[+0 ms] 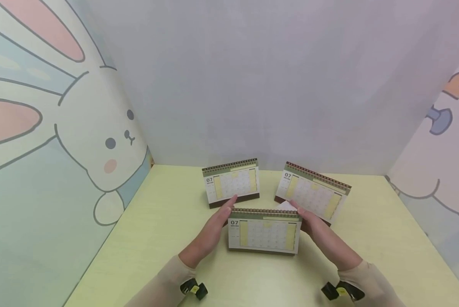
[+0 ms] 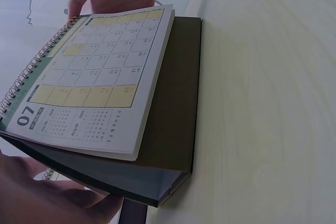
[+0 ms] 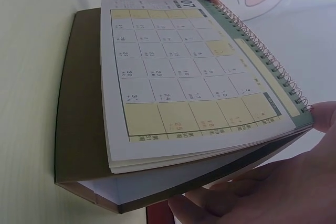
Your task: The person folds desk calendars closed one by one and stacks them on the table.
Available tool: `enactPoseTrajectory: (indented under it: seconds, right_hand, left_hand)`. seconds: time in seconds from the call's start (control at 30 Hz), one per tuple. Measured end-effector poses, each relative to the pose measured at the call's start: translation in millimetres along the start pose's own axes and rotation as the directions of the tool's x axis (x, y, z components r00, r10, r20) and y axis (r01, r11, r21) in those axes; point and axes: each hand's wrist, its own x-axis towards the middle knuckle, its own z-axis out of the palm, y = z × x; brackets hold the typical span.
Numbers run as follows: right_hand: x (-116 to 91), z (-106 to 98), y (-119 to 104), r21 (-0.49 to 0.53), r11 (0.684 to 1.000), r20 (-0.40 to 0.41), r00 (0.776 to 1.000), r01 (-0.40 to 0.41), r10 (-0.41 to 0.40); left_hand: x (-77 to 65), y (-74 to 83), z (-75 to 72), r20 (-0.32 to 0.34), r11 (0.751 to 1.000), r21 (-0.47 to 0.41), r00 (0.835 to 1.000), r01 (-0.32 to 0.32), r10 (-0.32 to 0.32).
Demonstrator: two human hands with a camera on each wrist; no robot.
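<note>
A desk calendar (image 1: pixel 267 235) with a spiral top, showing page 07, stands on the table in the middle of the head view. My left hand (image 1: pixel 213 228) holds its left end and my right hand (image 1: pixel 318 232) its right end. In the right wrist view, the right thumb is by the spiral corner and the fingers (image 3: pixel 210 198) lie along the end of the brown stand. The left wrist view shows the calendar's brown base reaching the tabletop, with left fingers (image 2: pixel 79 198) at the near end. Parts of the fingers are hidden behind the calendar.
Two similar calendars stand farther back, one at the left (image 1: pixel 233 183) and one angled at the right (image 1: pixel 315 192). A small white piece (image 1: pixel 286 206) shows behind the front calendar. A pale wall (image 1: pixel 271 85) borders the yellow table (image 1: pixel 168 204).
</note>
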Motion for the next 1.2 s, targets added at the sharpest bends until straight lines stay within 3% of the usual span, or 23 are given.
enactPoseTrajectory:
  seconds: [0.1, 0.33, 1.2]
  right_hand:
    - [-18.5, 11.9, -20.4, -0.013, 0.999, -0.002, 0.999, 0.045, -0.045]
    - [-24.1, 10.6, -12.2, -0.004, 0.988, 0.016, 0.988, 0.155, -0.155]
    - [-19.6, 11.9, -9.9, 0.080, 0.980, -0.043, 0.983, 0.180, -0.177]
  left_hand:
    - [-0.1, 0.7, 0.1, 0.000, 1.000, -0.001, 1.000, 0.001, -0.001]
    - [0.2, -0.3, 0.6, 0.002, 1.000, -0.009, 1.000, 0.009, -0.009]
    - [-0.5, 1.0, 0.2, -0.020, 1.000, 0.008, 1.000, -0.003, 0.003]
